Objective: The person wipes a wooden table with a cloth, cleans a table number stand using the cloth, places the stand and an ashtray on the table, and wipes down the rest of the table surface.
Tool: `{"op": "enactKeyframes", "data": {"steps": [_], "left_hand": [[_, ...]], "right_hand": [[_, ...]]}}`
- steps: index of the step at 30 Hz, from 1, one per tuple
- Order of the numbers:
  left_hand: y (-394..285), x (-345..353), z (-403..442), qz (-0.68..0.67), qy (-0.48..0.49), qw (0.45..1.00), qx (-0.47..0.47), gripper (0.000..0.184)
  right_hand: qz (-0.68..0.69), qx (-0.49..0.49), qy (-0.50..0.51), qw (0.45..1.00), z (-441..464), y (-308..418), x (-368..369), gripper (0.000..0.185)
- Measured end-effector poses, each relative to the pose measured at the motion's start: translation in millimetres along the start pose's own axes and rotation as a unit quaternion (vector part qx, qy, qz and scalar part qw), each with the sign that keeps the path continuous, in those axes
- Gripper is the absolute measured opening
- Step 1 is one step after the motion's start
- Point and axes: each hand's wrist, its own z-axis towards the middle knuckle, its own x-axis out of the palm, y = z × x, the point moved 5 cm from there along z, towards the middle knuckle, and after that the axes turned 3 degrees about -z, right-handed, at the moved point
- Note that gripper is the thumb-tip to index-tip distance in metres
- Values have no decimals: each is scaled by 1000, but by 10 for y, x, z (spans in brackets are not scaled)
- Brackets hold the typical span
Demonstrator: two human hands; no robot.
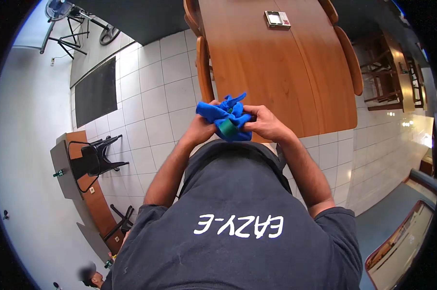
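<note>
A bunched blue cloth is held up in front of my waist, near the close edge of the wooden table. Its folds are gathered together, and one corner sticks up at the top. A shiny green ribbon hangs in a loop on the side nearest me, with a bit of green also showing among the folds. My left hand grips the cloth from the left, its fingers partly hidden behind it. On the other side, my right hand has thumb and fingers closed on the bundle's right edge.
A small boxed item lies at the table's far end. Wooden chairs line both table sides. To the left stand a black chair, a dark floor mat and a fan. A person is at lower left.
</note>
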Motion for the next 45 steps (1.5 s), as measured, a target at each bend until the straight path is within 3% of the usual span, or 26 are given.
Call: {"op": "enactKeyframes", "data": {"steps": [4, 6, 7, 10, 12, 14, 16, 18, 20, 23, 25, 30, 34, 36, 38, 40, 41, 44, 45], "left_hand": [[90, -174, -58, 81, 28, 995, 45, 26], [-89, -112, -130, 87, 30, 983, 158, 30], [-1, -91, -144, 46, 26, 986, 156, 42], [26, 24, -145, -56, 97, 979, 172, 53], [-45, 100, -132, -74, 146, 974, 155, 60], [-177, 192, -145, -80, 144, 980, 108, 58], [-108, 185, -100, -138, 188, 971, 55, 48], [12, 90, -33, 8, 210, 977, 22, 41], [-2, 100, -54, 22, 204, 978, 41, 38], [-145, 206, -121, 26, 178, 983, 38, 39], [-197, 251, -162, -128, 179, 975, 35, 39], [17, 275, -120, -67, 108, 991, -38, 38], [-84, 362, -152, -88, 116, 989, -29, 37], [-217, 375, -191, -147, 175, 973, -27, 36], [-227, 387, -206, -143, 159, 976, -30, 38], [-192, 365, -169, 23, 97, 994, -38, 39], [-15, 372, -159, -65, 73, 995, -38, 41], [-93, 391, -184, -74, 115, 990, 14, 42], [-151, 392, -209, -155, 121, 980, -9, 45]], "right_hand": [[10, 6, 31, 999, 11, 17, 63, 29], [20, 16, 49, 998, -24, 3, 78, 31], [30, 28, 72, 997, -53, -6, 115, 34], [12, 24, 84, 996, -87, -81, 152, 31], [23, 22, 77, 997, -96, -111, 159, 30], [-20, -19, 84, 996, -107, -43, 164, 30], [-28, 16, 95, 995, -111, -63, 131, 33], [-37, 52, 105, 992, -131, -162, 111, 35], [30, 58, 103, 993, -128, -328, 120, 36], [9, 9, 99, 995, -196, -169, 73, 35], [7, 3, 91, 996, -234, -94, 82, 35], [-12, 32, 105, 994, -240, -209, 34, 36], [16, 36, 118, 992, -309, -248, -3, 37], [53, 30, 113, 992, -338, -122, 7, 38], [-23, 15, 112, 993, -333, -9, 2, 41], [-43, 31, 122, 991, -286, -56, -18, 43], [-65, 49, 131, 988, -274, -98, -6, 44], [-19, 47, 149, 988, -316, -181, -45, 43], [-20, 49, 152, 987, -329, -190, -49, 43]]}}
